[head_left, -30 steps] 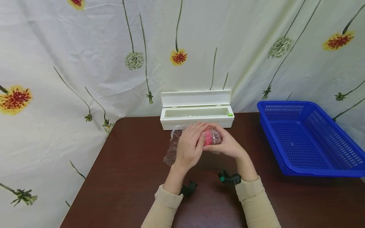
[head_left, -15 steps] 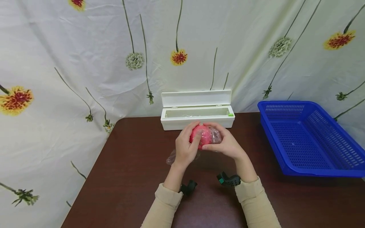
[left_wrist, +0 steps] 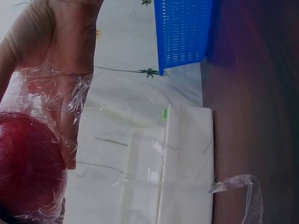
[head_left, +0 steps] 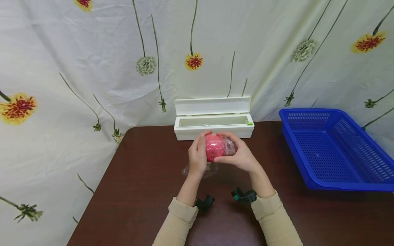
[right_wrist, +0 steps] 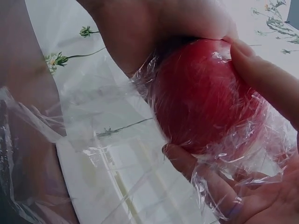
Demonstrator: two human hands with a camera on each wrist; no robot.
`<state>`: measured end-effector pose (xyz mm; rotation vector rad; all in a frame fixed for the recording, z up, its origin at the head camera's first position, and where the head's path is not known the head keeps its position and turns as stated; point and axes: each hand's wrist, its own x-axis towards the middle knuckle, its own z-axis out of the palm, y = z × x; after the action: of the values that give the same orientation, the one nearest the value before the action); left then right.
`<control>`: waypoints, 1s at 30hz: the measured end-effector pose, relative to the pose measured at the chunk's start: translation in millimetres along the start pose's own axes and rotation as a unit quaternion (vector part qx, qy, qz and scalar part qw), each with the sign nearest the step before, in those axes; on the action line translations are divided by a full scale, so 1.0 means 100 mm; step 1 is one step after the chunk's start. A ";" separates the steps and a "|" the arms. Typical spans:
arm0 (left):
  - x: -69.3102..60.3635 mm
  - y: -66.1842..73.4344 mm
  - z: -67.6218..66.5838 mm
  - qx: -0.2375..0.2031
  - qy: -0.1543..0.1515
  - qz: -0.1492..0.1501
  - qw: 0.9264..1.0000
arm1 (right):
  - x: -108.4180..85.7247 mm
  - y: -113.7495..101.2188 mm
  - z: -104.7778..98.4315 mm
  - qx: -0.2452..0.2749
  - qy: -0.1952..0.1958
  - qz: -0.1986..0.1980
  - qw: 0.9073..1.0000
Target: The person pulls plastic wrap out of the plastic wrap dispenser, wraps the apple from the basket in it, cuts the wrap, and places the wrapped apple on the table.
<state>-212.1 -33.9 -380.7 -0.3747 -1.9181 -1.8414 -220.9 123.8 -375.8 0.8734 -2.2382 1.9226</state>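
In the head view a round red fruit [head_left: 213, 148], its kind unclear, is held above the table between both hands. Clear cling film [head_left: 229, 147] wraps it and bunches at its right end. My right hand [head_left: 243, 159] grips that end, thumb on the near side and fingers on the far side. The left hand [head_left: 197, 158] cups the fruit's left side. Below it hangs a loose tail of film. The right wrist view shows film stretched over the fruit [right_wrist: 201, 93], with the right thumb [right_wrist: 266, 74] against it; the left hand's fingers are mostly hidden there.
A white cling film dispenser [head_left: 213, 132] with its lid raised stands at the table's back edge, just behind the hands. On the right sits a blue perforated plastic basket [head_left: 311, 174]. Behind the dark brown table [head_left: 138, 191] hangs a floral curtain [head_left: 117, 44].
The left hand has moved from covering the fruit's front to its left side, so more of the fruit shows. The film at the left has been drawn in beneath the hand.
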 end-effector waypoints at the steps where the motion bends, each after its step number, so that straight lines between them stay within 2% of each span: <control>1: 0.00 0.00 0.00 -0.012 0.001 -0.009 1.000 | 0.00 0.00 0.00 0.001 0.000 0.001 1.000; 5: 0.01 0.03 0.00 -0.021 0.026 -0.021 0.999 | 0.00 -0.03 0.02 0.004 -0.005 0.007 1.000; 11: 0.00 0.02 0.03 -0.021 0.076 0.014 0.997 | 0.02 -0.06 0.03 -0.006 -0.020 0.011 1.000; 16: 0.02 0.00 -0.02 -0.014 0.108 0.029 0.994 | 0.01 -0.04 -0.04 0.045 -0.055 0.015 0.997; 19: 0.04 -0.01 -0.06 -0.008 0.124 0.030 0.992 | -0.01 -0.03 -0.12 0.067 -0.053 0.011 0.996; 27: 0.05 -0.02 -0.13 0.007 0.132 0.047 0.990 | -0.04 -0.01 -0.25 0.076 -0.019 -0.012 0.997; 30: 0.05 -0.03 -0.12 0.013 0.133 0.049 0.990 | -0.05 -0.02 -0.27 0.056 -0.017 -0.017 0.998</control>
<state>-215.7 -46.9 -380.8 -0.1974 -1.7104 -1.7067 -224.6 150.9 -370.2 0.9580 -2.1356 2.0515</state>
